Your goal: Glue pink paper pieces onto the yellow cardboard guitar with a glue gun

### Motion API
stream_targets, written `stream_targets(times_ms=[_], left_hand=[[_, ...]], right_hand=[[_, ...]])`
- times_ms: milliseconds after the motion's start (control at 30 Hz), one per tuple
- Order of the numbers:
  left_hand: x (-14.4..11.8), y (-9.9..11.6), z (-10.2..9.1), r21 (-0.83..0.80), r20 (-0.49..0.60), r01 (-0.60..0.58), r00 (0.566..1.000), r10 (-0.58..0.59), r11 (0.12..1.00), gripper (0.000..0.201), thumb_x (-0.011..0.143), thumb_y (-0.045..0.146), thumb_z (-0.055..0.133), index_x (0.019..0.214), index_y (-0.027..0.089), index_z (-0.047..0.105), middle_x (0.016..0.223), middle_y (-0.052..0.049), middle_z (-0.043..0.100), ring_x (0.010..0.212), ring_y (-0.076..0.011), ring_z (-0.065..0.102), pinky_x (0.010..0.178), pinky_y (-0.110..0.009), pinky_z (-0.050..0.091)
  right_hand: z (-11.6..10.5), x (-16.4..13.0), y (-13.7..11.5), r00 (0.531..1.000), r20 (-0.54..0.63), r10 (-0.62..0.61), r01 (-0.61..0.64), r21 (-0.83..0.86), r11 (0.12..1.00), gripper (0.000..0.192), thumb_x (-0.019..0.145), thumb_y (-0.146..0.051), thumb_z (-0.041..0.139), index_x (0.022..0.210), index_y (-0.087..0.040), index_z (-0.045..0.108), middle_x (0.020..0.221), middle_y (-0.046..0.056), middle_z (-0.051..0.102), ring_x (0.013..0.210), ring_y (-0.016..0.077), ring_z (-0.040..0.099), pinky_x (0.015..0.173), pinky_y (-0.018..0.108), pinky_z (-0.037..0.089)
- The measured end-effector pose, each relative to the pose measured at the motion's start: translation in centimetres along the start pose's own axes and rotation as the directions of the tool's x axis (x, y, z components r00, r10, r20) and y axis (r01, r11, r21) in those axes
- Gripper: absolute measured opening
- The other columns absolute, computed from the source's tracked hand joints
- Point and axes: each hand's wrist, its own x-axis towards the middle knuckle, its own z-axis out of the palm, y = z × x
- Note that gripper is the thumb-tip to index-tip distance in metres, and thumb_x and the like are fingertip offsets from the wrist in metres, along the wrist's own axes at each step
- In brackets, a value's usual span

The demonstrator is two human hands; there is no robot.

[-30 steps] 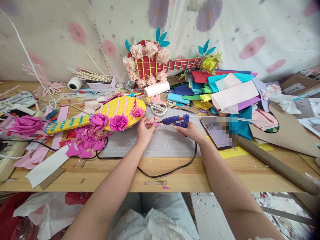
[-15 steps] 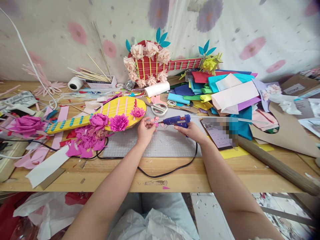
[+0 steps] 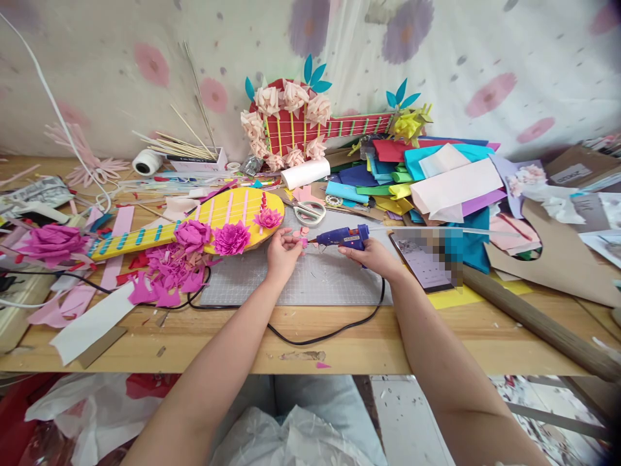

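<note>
My right hand (image 3: 371, 254) is closed round a blue hot glue gun (image 3: 342, 237) with a clear glue stick (image 3: 427, 230) jutting from its back. Its nozzle points left, at the fingers of my left hand (image 3: 285, 251). Those fingers pinch a small magenta paper piece (image 3: 305, 243), and the nozzle tip is at or very near it. Small pink paper bits (image 3: 303, 230) lie just beyond. Left of my hands rests a yellow paper guitar (image 3: 233, 208) with magenta paper flowers (image 3: 231, 239) along its edge. Both hands are above a grey cutting mat (image 3: 334, 285).
White-handled scissors (image 3: 309, 212) lie behind my hands. A phone (image 3: 427, 265) and a wooden pole (image 3: 533, 314) are at right. A black cord (image 3: 320, 341) loops along the front. A red paper guitar (image 3: 291, 129) leans at the back, beside piled coloured paper (image 3: 451, 178).
Almost nothing differs. The glue gun's rear has tilted very slightly, its nozzle still at the magenta piece in my left fingers.
</note>
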Motion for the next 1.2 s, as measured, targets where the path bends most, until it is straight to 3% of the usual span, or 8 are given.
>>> stream_targets(times_ms=[233,500,667,800,900,1000,1067,1200], left_hand=[[-0.1,0.2,0.0,-0.004,-0.012,0.016,1.0,-0.016,1.0,0.036,0.065,0.008,0.065,0.095,0.017,0.048,0.068,0.004,0.057,0.059,-0.0112,0.059,0.057,-0.027,0.053],[-0.2,0.0,-0.1,-0.048,0.023,-0.003,1.0,0.004,0.999,0.034,0.061,0.011,0.07,0.088,0.018,0.051,0.066,0.004,0.059,0.061,-0.0106,0.06,0.057,-0.024,0.052],[-1.3,1.3,1.2,-0.159,-0.001,0.03,1.0,-0.031,0.987,0.025,0.061,0.007,0.07,0.077,0.015,0.053,0.068,0.002,0.061,0.061,-0.0094,0.062,0.065,-0.025,0.053],[-2.5,3.5,2.6,-0.375,-0.073,0.145,0.98,-0.184,0.916,0.021,0.069,0.0,0.062,0.074,0.015,0.048,0.067,0.001,0.062,0.062,-0.0088,0.064,0.067,-0.025,0.054],[-3.1,5.0,3.5,-0.526,-0.091,0.193,0.956,-0.281,0.828,0.022,0.072,-0.004,0.056,0.073,0.015,0.045,0.068,0.0,0.063,0.066,-0.0099,0.066,0.07,-0.025,0.053],[-3.4,5.7,4.3,-0.611,-0.077,0.235,0.933,-0.352,0.756,0.022,0.074,-0.005,0.054,0.07,0.014,0.045,0.069,-0.001,0.062,0.068,-0.0098,0.066,0.072,-0.024,0.053],[-3.5,5.7,4.7,-0.639,-0.061,0.264,0.919,-0.389,0.723,0.021,0.074,-0.003,0.056,0.069,0.015,0.046,0.069,0.0,0.061,0.067,-0.0091,0.065,0.071,-0.023,0.052],[-3.4,5.5,5.0,-0.672,-0.066,0.286,0.895,-0.441,0.683,0.02,0.073,-0.001,0.059,0.068,0.015,0.047,0.067,0.002,0.058,0.061,-0.0049,0.059,0.063,-0.017,0.048]], right_hand=[[-0.8,0.0,0.1,0.997,-0.051,0.058,-0.056,0.031,0.998,0.046,0.062,-0.062,0.064,0.071,-0.017,0.06,0.052,-0.002,0.049,0.048,0.0113,0.042,0.05,0.027,0.035],[-0.6,3.1,2.4,0.862,-0.491,0.128,-0.171,-0.044,0.984,0.05,0.065,-0.06,0.061,0.084,-0.014,0.065,0.072,0.008,0.064,0.069,0.0218,0.059,0.062,0.031,0.042],[-0.5,3.6,2.3,0.896,-0.442,0.035,-0.18,-0.291,0.94,0.057,0.069,-0.066,0.052,0.088,-0.014,0.063,0.086,0.013,0.066,0.084,0.0283,0.06,0.07,0.035,0.043],[-1.4,1.7,1.9,0.865,-0.486,-0.123,-0.15,-0.486,0.861,0.052,0.066,-0.059,0.061,0.093,-0.014,0.059,0.097,0.016,0.063,0.096,0.0299,0.055,0.081,0.039,0.04],[-1.9,-0.2,0.7,0.874,-0.478,-0.088,-0.211,-0.536,0.817,0.04,0.066,-0.052,0.064,0.082,-0.017,0.055,0.087,0.013,0.062,0.092,0.0294,0.054,0.077,0.038,0.039],[-1.0,-1.4,-1.4,0.918,-0.383,-0.1,-0.108,-0.485,0.868,0.027,0.071,-0.045,0.061,0.067,-0.021,0.048,0.073,0.006,0.059,0.08,0.0243,0.054,0.068,0.033,0.038],[0.3,-1.4,-3.0,0.91,-0.336,-0.244,0.109,-0.373,0.921,0.023,0.077,-0.04,0.056,0.066,-0.021,0.048,0.071,0.004,0.059,0.075,0.0203,0.054,0.067,0.032,0.039],[3.4,-0.4,-5.4,0.916,-0.3,-0.267,0.334,0.199,0.921,0.022,0.076,-0.043,0.056,0.078,-0.021,0.054,0.078,0.002,0.06,0.068,0.0139,0.053,0.064,0.029,0.043]])
